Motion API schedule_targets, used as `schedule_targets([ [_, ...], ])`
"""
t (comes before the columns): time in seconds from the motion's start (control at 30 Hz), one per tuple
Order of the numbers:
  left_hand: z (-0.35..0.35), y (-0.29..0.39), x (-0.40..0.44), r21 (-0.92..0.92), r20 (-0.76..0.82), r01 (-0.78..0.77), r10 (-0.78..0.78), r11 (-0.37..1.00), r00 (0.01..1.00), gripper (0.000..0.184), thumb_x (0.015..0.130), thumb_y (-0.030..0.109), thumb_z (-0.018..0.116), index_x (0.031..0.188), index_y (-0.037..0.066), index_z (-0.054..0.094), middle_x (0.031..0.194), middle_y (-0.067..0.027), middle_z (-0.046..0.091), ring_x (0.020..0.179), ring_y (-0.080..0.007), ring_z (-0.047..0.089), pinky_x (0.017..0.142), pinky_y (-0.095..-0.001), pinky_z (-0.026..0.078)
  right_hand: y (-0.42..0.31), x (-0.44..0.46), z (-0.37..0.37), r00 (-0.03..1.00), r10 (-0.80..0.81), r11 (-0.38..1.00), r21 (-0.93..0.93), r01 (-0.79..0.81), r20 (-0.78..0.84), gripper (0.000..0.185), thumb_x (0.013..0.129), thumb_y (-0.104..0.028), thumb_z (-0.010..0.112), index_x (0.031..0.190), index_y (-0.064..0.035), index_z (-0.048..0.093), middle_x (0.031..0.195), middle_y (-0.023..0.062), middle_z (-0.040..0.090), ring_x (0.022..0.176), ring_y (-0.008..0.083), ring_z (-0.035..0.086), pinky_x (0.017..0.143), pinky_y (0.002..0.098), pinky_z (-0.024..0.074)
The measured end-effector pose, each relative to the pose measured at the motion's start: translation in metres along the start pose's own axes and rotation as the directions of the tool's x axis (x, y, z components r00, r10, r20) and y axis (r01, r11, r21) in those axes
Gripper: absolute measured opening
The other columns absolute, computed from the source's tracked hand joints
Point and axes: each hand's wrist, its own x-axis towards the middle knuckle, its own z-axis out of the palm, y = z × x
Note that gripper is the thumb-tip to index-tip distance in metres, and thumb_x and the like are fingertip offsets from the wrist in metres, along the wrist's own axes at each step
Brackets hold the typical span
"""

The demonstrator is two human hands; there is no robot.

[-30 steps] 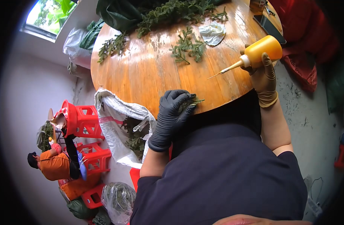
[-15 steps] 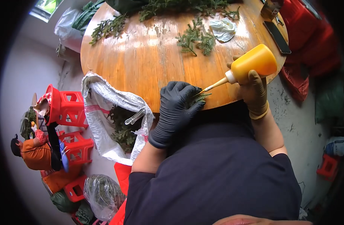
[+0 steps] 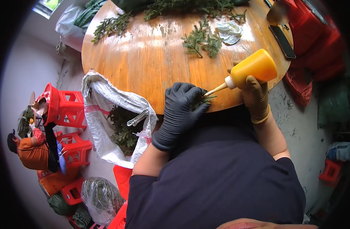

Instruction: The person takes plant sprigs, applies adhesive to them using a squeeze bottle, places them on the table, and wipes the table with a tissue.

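Note:
My left hand (image 3: 181,110), in a black glove, is closed round a small green sprig (image 3: 202,100) at the near edge of the round wooden table (image 3: 152,65). In a tan glove, my right hand (image 3: 256,93) grips a yellow squeeze bottle (image 3: 257,70), tilted with its nozzle pointing down to the left. The nozzle tip (image 3: 207,94) is at the sprig, beside my left fingers; whether it touches is too small to tell. Farther back on the table lie a loose green branch (image 3: 197,39) and a crumpled white sheet (image 3: 229,32).
An open white woven sack (image 3: 100,137) with greenery and a clip hangs by the table's left edge. A phone (image 3: 282,41) lies at the right edge. More branches (image 3: 112,26) lie at the back. Another person (image 3: 33,153) sits at far left near red stools (image 3: 70,108).
My right hand has brought the bottle left and down, so its nozzle now meets the sprig area. My left hand keeps its hold on the sprig. The view has shifted slightly.

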Motion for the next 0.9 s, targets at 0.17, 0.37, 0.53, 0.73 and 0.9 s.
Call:
schedule_targets([
  [0.17,-0.002,0.005,0.002,-0.002,0.014,0.049,-0.049,0.999,0.999,0.029,0.070,0.019,0.083,0.096,0.012,0.072,0.093,-0.0038,0.065,0.097,-0.0280,0.057,0.087,-0.0405,0.039,-0.004,-0.003,-0.005,0.999,-0.020,0.997,-0.077,0.016,-0.045,0.056,0.091,-0.036,0.071,0.128,0.0030,0.055,0.114,0.0157,0.066,0.103,0.0281,0.066,0.090,0.0416,0.0534],
  [0.37,-0.001,0.005,0.002,0.006,0.022,0.054,-0.054,0.999,0.998,0.028,0.071,0.020,0.082,0.095,0.012,0.072,0.092,-0.0040,0.066,0.097,-0.0280,0.057,0.087,-0.0405,0.039,-0.012,-0.005,-0.011,0.995,-0.078,0.992,-0.108,0.071,-0.063,0.054,0.092,-0.035,0.069,0.127,0.0036,0.055,0.114,0.0156,0.064,0.103,0.0277,0.066,0.090,0.0411,0.0535],
  [0.53,-0.001,0.005,0.003,0.017,0.017,0.049,-0.049,0.999,0.999,0.028,0.071,0.020,0.082,0.096,0.012,0.072,0.093,-0.0041,0.065,0.096,-0.0281,0.057,0.088,-0.0407,0.039,-0.016,-0.005,-0.019,0.990,-0.131,0.981,-0.151,0.121,-0.059,0.050,0.093,-0.032,0.067,0.126,0.0034,0.054,0.115,0.0162,0.063,0.104,0.0282,0.066,0.091,0.0418,0.0535],
  [0.73,-0.001,0.005,0.003,0.022,0.019,0.053,-0.054,0.998,0.998,0.029,0.071,0.021,0.082,0.096,0.011,0.072,0.093,-0.0043,0.065,0.097,-0.0282,0.057,0.088,-0.0408,0.039,-0.026,-0.008,-0.023,0.989,-0.139,0.971,-0.203,0.125,-0.055,0.048,0.093,-0.030,0.067,0.125,0.0027,0.054,0.117,0.0176,0.063,0.104,0.0289,0.067,0.094,0.0429,0.0531],
  [0.9,0.000,0.005,0.003,0.022,0.013,0.051,-0.052,0.998,0.999,0.029,0.071,0.020,0.082,0.096,0.011,0.072,0.093,-0.0043,0.065,0.097,-0.0281,0.057,0.089,-0.0406,0.039,-0.026,-0.009,-0.028,0.988,-0.141,0.966,-0.228,0.122,-0.069,0.048,0.091,-0.029,0.068,0.125,0.0027,0.054,0.119,0.0185,0.062,0.102,0.0293,0.068,0.094,0.0434,0.0531],
])
